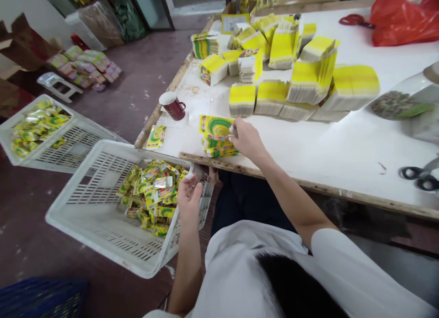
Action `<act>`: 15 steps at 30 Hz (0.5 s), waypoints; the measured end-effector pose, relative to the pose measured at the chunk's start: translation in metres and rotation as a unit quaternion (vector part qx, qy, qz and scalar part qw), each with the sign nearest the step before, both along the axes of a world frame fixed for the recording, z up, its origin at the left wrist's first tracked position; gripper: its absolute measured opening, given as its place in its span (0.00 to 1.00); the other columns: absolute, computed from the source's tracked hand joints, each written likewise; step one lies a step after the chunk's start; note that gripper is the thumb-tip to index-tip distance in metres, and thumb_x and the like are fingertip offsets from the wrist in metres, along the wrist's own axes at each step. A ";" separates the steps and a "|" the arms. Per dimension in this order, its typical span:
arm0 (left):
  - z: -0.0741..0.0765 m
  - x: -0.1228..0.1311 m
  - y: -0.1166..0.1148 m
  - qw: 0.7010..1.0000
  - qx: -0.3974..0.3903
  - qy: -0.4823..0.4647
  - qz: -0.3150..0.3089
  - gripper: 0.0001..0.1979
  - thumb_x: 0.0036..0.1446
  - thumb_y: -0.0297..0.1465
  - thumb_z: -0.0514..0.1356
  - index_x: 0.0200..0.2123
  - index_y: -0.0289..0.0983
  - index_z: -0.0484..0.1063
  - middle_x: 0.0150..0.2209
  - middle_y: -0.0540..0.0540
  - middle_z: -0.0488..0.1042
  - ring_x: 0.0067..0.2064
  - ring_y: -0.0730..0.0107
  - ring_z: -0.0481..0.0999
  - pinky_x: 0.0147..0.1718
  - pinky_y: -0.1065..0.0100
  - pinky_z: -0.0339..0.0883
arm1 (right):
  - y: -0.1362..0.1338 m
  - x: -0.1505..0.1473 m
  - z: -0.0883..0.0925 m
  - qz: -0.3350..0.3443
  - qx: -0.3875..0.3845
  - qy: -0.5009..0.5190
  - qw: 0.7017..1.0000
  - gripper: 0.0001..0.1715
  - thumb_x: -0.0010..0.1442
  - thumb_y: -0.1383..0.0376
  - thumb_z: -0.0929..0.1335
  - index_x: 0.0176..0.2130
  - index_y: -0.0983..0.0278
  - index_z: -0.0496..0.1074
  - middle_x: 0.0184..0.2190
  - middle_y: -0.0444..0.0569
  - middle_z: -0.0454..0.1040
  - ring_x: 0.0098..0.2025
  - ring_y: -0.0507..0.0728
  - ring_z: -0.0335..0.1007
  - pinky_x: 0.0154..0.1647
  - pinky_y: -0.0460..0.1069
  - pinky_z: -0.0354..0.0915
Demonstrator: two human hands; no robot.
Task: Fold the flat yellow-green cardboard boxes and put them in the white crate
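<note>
My right hand (247,139) rests on a small stack of yellow-green packets (216,137) near the front edge of the white table (308,149), its fingers pinched on the stack's right side. My left hand (188,194) hovers at the rim of a white slatted basket (103,208), fingers curled; whether it holds anything is hidden. Inside the basket lies a heap of small yellow-green sachets (152,192).
Stacks of yellow flat packets (302,76) cover the table's middle. A dark red mug (173,106) stands near the left edge, a red bag (401,18) and red scissors (353,20) at the back, black scissors (420,177) at right. A second basket (37,128) sits on the floor.
</note>
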State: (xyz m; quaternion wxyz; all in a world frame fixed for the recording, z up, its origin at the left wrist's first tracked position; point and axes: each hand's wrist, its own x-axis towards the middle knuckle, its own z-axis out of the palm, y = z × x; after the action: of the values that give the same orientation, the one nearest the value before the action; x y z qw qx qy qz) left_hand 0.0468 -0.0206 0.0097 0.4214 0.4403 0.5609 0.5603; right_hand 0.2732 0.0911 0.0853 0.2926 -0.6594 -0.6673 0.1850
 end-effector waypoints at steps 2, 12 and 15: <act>0.000 0.009 0.001 0.997 0.027 -0.070 -0.031 0.28 0.49 0.51 0.67 0.48 0.43 0.71 0.50 0.40 0.75 0.50 0.60 0.77 0.48 0.59 0.72 | -0.021 -0.008 0.005 0.047 0.005 0.059 0.997 0.11 0.56 0.71 0.68 0.39 0.62 0.62 0.31 0.47 0.71 0.34 0.59 0.67 0.36 0.51 0.62; 0.038 0.039 -0.006 0.980 0.097 -0.162 0.059 0.35 0.56 0.64 0.37 0.33 0.42 0.67 0.27 0.49 0.62 0.27 0.68 0.64 0.29 0.64 0.67 | -0.130 -0.077 -0.042 0.271 -0.168 0.402 0.858 0.19 0.50 0.68 0.74 0.36 0.60 0.61 0.29 0.37 0.62 0.28 0.49 0.57 0.29 0.44 0.57; 0.032 0.037 -0.004 0.978 0.091 -0.176 0.058 0.33 0.55 0.65 0.42 0.31 0.41 0.65 0.24 0.52 0.58 0.23 0.72 0.59 0.23 0.69 0.61 | -0.131 -0.076 -0.046 0.253 -0.177 0.398 0.864 0.23 0.46 0.70 0.75 0.37 0.60 0.61 0.29 0.36 0.62 0.28 0.49 0.58 0.28 0.44 0.56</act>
State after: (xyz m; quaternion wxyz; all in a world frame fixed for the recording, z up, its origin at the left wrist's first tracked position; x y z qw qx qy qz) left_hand 0.0842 -0.0251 0.0419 0.4382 0.3385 0.4491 0.7012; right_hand 0.1969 -0.0395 0.0397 0.3543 -0.3788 -0.5943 0.6146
